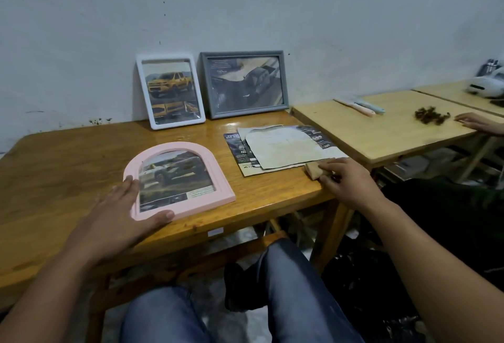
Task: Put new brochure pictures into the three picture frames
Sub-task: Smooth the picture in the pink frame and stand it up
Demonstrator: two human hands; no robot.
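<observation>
The pink frame (pixel 178 180) lay flat at centre left on the table (pixel 68 157), a car picture inside. The left hand (pixel 124 213) held its lower left corner, fingers straight, thumb along the bottom edge. The right hand (pixel 346 179), centre right, curled over a tan block (pixel 316 169) beside the brochures (pixel 278 149). The white frame (pixel 170 91) and grey frame (pixel 244 83) leaned against the wall at upper centre.

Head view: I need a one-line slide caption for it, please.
Left hand steadies the arched pink frame flat on the table; right hand rests on a small tan block.
</observation>
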